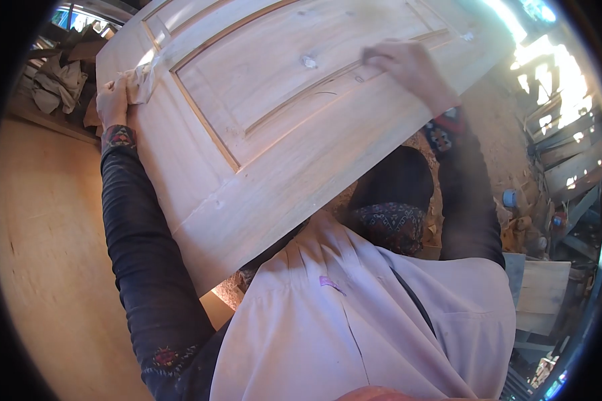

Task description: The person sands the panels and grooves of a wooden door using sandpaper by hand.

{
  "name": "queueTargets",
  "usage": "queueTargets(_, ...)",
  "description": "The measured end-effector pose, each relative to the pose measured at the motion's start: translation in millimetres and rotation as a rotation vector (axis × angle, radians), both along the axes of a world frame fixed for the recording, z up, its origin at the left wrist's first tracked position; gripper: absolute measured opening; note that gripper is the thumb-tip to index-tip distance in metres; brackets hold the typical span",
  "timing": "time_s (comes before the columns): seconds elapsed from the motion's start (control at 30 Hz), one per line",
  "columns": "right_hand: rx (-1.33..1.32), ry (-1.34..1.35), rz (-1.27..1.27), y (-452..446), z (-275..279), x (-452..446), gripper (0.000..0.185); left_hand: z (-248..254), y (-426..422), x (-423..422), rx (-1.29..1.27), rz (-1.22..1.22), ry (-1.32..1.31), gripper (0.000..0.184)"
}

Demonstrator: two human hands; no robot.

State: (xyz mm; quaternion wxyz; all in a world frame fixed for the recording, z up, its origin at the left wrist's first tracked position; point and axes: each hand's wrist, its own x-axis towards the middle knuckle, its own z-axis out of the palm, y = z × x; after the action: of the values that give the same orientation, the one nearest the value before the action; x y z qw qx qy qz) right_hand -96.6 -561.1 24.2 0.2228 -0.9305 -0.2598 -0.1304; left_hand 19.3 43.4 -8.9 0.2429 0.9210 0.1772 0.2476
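A pale wooden panel door (267, 194) with recessed panels and brown moulding lies tilted across the lap. At its upper left edge, my left hand (114, 101) has its fingers closed on a crumpled whitish cloth (140, 81). My right hand (405, 67) is over the right part of the door, near a moulding strip, its fingers bent together and smeared by motion. Whether it holds anything small is hidden. Small whitish patches (309, 62) mark the door's surface.
A large plywood sheet (53, 247) stands at the left. Crumpled paper or cloth (59, 83) lies at the upper left. To the right are wood scraps (582, 167), a blue-capped bottle (510, 198) and a pale board (543, 287). Sawdust covers the ground.
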Motion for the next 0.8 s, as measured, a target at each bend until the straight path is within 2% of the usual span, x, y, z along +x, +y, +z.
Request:
queueTargets(0.1,-0.228,-0.063,-0.246,-10.0,11.4,-2.5,0.021,1.4,-4.6,2.2,0.104,0.036,-0.015,0.063)
queueTargets(0.17,-0.117,0.018,-0.075,24.8,4.9,-16.2,0.021,4.8,-11.4,-0.4,0.11,0.048,-0.005,0.063)
queueTargets(0.23,-0.105,-0.103,0.101,87.2,-10.8,-43.1,0.017,9.9,-15.7,-3.5,0.096,0.043,0.014,0.063)
queueTargets(0.3,-0.347,-0.01,0.243,149.3,0.9,-81.0,0.016,10.8,-16.9,-5.5,0.046,0.028,0.039,0.063)
queueTargets(0.4,-0.078,-0.011,0.316,160.4,4.9,-93.9,0.014,7.9,-10.7,-5.0,0.036,0.025,0.014,0.062)
queueTargets(0.47,-0.07,-0.138,0.307,117.1,-13.3,-58.5,0.014,9.7,-13.7,-8.5,0.043,0.043,0.024,0.062)
queueTargets(0.53,-0.013,-0.037,0.019,66.3,-4.6,-41.9,0.017,10.8,-13.1,-6.7,0.046,0.052,0.027,0.063)
queueTargets(0.6,-0.052,-0.097,-0.216,29.2,0.2,-30.8,0.02,6.1,-12.2,-0.4,0.042,0.049,0.03,0.063)
queueTargets(0.7,-0.088,-0.041,-0.238,52.7,-8.3,-38.0,0.023,7.7,-14.7,-0.7,0.074,0.065,0.066,0.063)
queueTargets(0.8,-0.155,0.055,-0.011,145.4,2.1,-88.5,0.019,6.0,-10.9,1.0,0.062,0.068,0.079,0.063)
